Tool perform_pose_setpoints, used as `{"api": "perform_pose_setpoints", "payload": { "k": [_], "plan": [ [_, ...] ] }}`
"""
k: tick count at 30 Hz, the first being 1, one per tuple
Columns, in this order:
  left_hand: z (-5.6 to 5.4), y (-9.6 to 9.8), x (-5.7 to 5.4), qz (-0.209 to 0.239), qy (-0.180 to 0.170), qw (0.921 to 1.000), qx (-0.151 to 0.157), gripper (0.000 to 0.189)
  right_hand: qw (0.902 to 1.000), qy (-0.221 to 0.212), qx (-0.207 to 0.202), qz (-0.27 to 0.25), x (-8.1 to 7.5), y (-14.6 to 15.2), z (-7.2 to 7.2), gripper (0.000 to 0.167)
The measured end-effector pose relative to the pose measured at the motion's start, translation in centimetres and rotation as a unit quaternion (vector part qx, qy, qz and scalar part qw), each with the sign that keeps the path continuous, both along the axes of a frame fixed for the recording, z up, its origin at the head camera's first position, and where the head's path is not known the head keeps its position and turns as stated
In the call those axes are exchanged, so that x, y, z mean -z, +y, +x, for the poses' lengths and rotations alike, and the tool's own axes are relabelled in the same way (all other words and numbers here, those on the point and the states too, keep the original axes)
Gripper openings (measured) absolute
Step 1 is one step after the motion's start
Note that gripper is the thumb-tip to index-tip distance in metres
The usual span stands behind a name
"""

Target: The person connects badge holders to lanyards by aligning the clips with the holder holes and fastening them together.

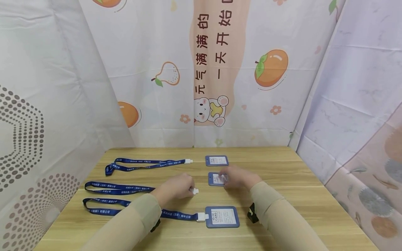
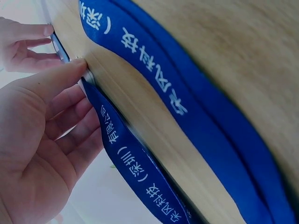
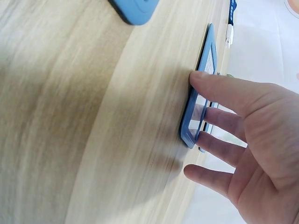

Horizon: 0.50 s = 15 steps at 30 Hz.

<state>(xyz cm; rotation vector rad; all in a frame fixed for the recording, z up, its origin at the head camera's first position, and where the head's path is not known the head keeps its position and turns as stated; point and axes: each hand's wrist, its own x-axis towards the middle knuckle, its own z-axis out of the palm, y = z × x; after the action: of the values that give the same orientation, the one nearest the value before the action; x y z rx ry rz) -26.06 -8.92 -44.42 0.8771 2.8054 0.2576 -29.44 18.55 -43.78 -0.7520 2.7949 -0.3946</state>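
Note:
My left hand (image 1: 177,186) pinches the white clip (image 1: 195,191) at the end of the middle blue lanyard (image 1: 125,187), just over the wooden table. In the left wrist view, the thumb lies over the clip while the printed strap (image 2: 135,168) trails away from it. To the right, a blue ID card holder (image 1: 213,179) lies with its slotted end toward the clip. My right hand (image 1: 237,177) grips its far-right end. Its thumb is on one long edge of the holder (image 3: 204,51), with fingers at the opposite side; the clip and holder are apart.
Nearest me, another lanyard (image 1: 180,215) is joined by its clip to a card holder (image 1: 222,217). Farther back lie a third lanyard (image 1: 150,163) and a separate holder (image 1: 216,160). The wooden table (image 1: 282,164) ends against a printed curtain (image 1: 245,132).

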Motion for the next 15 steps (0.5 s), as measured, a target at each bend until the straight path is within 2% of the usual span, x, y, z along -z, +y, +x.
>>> {"api": "perform_pose_setpoints", "payload": {
  "k": [5, 15],
  "plan": [
    [0.09, -0.02, 0.0, 0.006, -0.001, 1.0, -0.005, 0.005, 1.0, -0.001, -0.001, 0.004, 0.05, 0.03, -0.04, 0.036],
    [0.12, -0.04, -0.11, 0.007, -0.003, 0.9999, -0.008, 0.005, 0.9999, -0.004, 0.009, -0.001, 0.1, 0.03, -0.06, 0.039]
  ]
}}
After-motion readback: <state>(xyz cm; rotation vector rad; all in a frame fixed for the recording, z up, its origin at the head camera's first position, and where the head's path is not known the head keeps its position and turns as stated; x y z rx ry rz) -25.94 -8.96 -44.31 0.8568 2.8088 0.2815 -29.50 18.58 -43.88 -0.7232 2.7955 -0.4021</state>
